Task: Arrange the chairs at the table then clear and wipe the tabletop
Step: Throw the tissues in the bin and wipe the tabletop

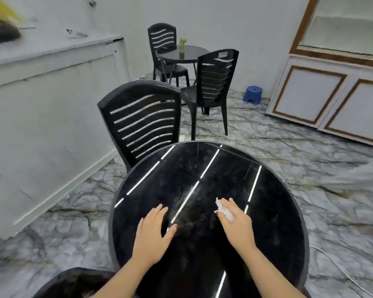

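A round glossy black table (pixel 278 211) fills the lower middle of the head view. My left hand (pixel 154 230) lies flat on its top, fingers spread, holding nothing. My right hand (pixel 235 220) presses a crumpled white tissue (pixel 223 209) onto the tabletop, the tissue sticking out past the fingers. A black slatted plastic chair (pixel 142 121) stands pushed in at the table's far left side. The curved top of another black chair (pixel 71 282) shows at the bottom left, near my left forearm.
A second small round table (pixel 190 53) with a plant vase (pixel 182 46) stands farther back, with two black chairs (pixel 215 82) around it. A blue stool (pixel 252 94) sits by a white cabinet (pixel 323 100) on the right. A white counter (pixel 41 82) runs along the left.
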Demonstrator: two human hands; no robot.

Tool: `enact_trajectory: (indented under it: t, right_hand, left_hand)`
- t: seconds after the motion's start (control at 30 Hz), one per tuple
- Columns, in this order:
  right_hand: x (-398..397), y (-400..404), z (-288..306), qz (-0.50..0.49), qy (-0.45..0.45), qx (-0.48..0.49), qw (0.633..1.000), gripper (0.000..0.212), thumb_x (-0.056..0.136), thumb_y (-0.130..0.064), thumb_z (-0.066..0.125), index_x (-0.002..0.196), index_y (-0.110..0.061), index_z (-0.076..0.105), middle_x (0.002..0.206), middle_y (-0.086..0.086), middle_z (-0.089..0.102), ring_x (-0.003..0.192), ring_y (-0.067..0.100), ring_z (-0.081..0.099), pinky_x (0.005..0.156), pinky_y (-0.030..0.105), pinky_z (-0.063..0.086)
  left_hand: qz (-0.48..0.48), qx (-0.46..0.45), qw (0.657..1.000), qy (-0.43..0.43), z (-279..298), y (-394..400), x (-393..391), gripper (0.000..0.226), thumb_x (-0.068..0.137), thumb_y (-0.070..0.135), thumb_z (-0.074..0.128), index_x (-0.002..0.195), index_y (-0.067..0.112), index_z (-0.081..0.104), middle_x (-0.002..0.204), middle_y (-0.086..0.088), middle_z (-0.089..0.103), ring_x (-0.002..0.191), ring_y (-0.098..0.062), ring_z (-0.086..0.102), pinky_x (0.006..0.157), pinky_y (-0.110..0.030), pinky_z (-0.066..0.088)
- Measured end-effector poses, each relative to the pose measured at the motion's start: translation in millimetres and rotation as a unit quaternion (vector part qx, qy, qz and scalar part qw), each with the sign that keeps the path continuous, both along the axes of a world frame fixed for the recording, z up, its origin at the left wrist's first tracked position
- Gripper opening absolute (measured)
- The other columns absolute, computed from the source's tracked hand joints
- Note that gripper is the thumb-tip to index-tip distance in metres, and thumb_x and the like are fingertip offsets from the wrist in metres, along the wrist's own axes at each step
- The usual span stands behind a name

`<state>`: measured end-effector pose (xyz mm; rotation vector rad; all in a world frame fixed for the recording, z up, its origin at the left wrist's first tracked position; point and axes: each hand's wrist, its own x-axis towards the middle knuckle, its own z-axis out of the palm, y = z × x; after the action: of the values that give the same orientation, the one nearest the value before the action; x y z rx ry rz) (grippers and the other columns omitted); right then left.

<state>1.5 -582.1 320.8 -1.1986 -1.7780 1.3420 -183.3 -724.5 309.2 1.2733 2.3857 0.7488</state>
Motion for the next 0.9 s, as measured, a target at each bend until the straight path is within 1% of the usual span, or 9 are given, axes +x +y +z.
enact_trajectory:
  t: [0.07,0.13,0.27,0.33,0.4,0.47,0.5,0.67,0.9]
  right_hand:
    - [-27.7,-16.1,0.3,0.057,-0.010,0.021,0.998,0.034,0.086,-0.016,0.063,0.108,-0.042,0.063,0.115,-0.027,0.056,0.131,-0.006,0.031,0.082,-0.005,0.033]
    - [-57.8,-36.9,-0.7,0.108,-0.025,0.054,0.992,0.032,0.086,-0.017,0.062,0.112,-0.037,0.064,0.109,-0.034,0.053,0.132,-0.003,0.033,0.091,0.001,0.031]
    - [-111.6,-94.9,-0.4,0.197,-0.037,0.063,0.978,0.033,0.085,-0.018,0.064,0.115,-0.030,0.064,0.107,-0.033,0.051,0.129,-0.001,0.038,0.100,0.015,0.029]
    - [-131.3,-128.0,-1.0,0.241,-0.049,0.077,0.966,0.033,0.086,-0.017,0.064,0.118,-0.024,0.064,0.111,-0.029,0.053,0.126,0.000,0.040,0.102,0.015,0.028]
    - [-144.2,-163.6,-3.2,0.281,-0.072,0.091,0.953,0.033,0.086,-0.017,0.064,0.119,-0.020,0.063,0.117,-0.018,0.057,0.123,0.002,0.043,0.101,0.008,0.026]
    - [-150.1,-199.1,-8.3,0.308,-0.084,0.099,0.943,0.031,0.085,-0.017,0.064,0.116,-0.019,0.065,0.115,-0.012,0.061,0.113,0.003,0.050,0.090,-0.004,0.025]
    - [-150.4,-216.2,-12.0,0.316,-0.088,0.092,0.940,0.030,0.085,-0.016,0.065,0.114,-0.019,0.065,0.113,-0.011,0.063,0.108,0.004,0.052,0.087,-0.005,0.027]
    - [-137.1,-297.5,-50.5,0.351,-0.146,0.055,0.923,0.030,0.084,-0.014,0.065,0.114,-0.017,0.065,0.117,-0.004,0.066,0.107,0.009,0.058,0.095,0.019,0.038]
    - [-109.9,-361.0,-120.1,0.425,-0.227,0.039,0.876,0.029,0.083,-0.014,0.066,0.112,-0.012,0.067,0.118,0.002,0.067,0.111,0.015,0.059,0.091,0.013,0.035]
  left_hand:
    - [0.042,0.015,0.999,-0.011,4.9,-36.4,-14.4,0.059,0.089,0.054,0.044,0.141,0.030,0.032,0.153,0.013,0.026,0.142,-0.008,0.018,0.118,-0.038,0.014]
    - [0.082,0.030,0.996,-0.025,9.2,-76.0,-30.4,0.059,0.088,0.055,0.045,0.141,0.030,0.034,0.152,0.012,0.028,0.141,-0.009,0.022,0.116,-0.035,0.020]
    - [0.178,0.030,0.984,-0.010,12.3,-160.9,-53.2,0.060,0.088,0.055,0.046,0.140,0.028,0.035,0.151,0.009,0.033,0.139,-0.010,0.027,0.114,-0.030,0.021]
    - [0.221,0.023,0.975,-0.009,12.4,-204.2,-58.9,0.060,0.087,0.056,0.046,0.140,0.028,0.036,0.150,0.008,0.035,0.137,-0.010,0.029,0.114,-0.032,0.024]
    - [0.249,0.014,0.968,-0.011,8.8,-248.0,-59.7,0.060,0.088,0.056,0.046,0.140,0.027,0.036,0.150,0.008,0.036,0.138,-0.010,0.029,0.115,-0.032,0.024]
    - [0.276,0.010,0.961,-0.017,1.3,-290.6,-55.5,0.059,0.088,0.053,0.047,0.139,0.026,0.038,0.150,0.006,0.036,0.139,-0.011,0.028,0.116,-0.032,0.024]
    - [0.288,0.007,0.957,-0.023,-3.5,-310.2,-51.4,0.058,0.089,0.051,0.048,0.139,0.025,0.039,0.150,0.005,0.036,0.139,-0.011,0.028,0.116,-0.032,0.023]
    - [0.334,-0.014,0.940,-0.065,-37.2,-389.2,-22.7,0.057,0.089,0.050,0.050,0.139,0.025,0.039,0.150,0.006,0.036,0.138,-0.010,0.029,0.114,-0.029,0.023]
    - [0.396,-0.042,0.909,-0.126,-94.5,-432.5,11.6,0.061,0.086,0.050,0.053,0.138,0.022,0.040,0.149,0.003,0.038,0.136,-0.013,0.032,0.112,-0.030,0.025]
